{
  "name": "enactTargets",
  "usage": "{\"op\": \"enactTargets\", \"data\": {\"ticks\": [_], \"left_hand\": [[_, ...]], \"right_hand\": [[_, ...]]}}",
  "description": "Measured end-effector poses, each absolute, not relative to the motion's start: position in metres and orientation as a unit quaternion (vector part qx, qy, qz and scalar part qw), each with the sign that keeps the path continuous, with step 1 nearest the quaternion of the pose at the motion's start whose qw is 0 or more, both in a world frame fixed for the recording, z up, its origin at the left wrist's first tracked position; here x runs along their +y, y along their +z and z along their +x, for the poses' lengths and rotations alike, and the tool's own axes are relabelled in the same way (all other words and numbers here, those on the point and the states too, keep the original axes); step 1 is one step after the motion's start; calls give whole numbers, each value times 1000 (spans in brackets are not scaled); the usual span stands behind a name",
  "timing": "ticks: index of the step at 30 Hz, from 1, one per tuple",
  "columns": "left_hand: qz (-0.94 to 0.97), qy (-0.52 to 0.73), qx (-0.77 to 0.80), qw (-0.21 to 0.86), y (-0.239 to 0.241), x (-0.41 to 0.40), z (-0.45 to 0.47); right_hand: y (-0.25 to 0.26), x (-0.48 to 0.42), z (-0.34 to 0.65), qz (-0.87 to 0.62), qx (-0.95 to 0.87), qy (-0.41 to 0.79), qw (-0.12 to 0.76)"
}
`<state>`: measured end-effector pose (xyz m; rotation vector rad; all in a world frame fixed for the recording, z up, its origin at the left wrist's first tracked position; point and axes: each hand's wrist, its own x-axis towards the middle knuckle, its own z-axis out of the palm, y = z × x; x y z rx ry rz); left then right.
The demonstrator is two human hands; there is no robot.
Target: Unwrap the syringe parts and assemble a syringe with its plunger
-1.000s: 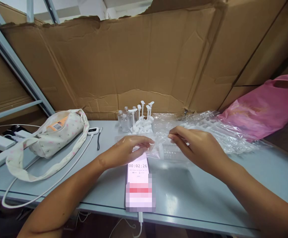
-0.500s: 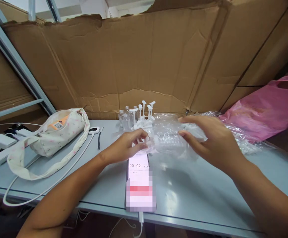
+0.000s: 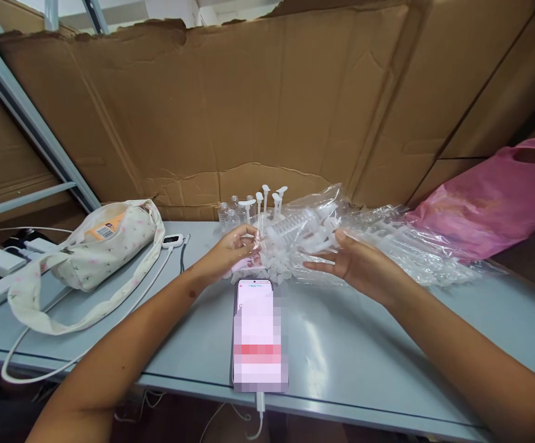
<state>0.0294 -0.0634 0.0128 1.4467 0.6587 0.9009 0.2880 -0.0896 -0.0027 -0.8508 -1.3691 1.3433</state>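
Both hands on a clear plastic bag of small bottle parts, at the far middle of the grey table.

I see my left hand [image 3: 230, 251] pinching the left edge of the crinkled clear plastic bag [image 3: 295, 237], fingers closed on the film, while my right hand [image 3: 355, 267] lies open, palm up, beneath the bag's right side, fingers spread and touching it. The bag is lifted and tilted, with a ribbed clear bottle visible inside. Just behind it stand small clear plastic bottles [image 3: 230, 215] and white pump tops [image 3: 267, 200]. A white smartphone [image 3: 258, 332] lies on the grey table [image 3: 364, 357] near me. A cream floral fabric pouch [image 3: 101, 246] lies left; a pink plastic bag [image 3: 489, 203] lies right.
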Motion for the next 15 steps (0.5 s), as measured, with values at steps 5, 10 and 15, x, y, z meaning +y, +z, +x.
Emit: {"op": "enactTargets", "data": {"ticks": [5, 10, 15], "left_hand": [[645, 398, 310, 574, 12, -57, 23], [671, 416, 359, 498, 11, -44, 7], [673, 393, 393, 488, 9, -31, -12]], "right_hand": [[1, -89, 290, -362, -469, 614, 522], [5, -83, 308, -351, -403, 617, 577], [13, -84, 320, -381, -388, 572, 614]]}}
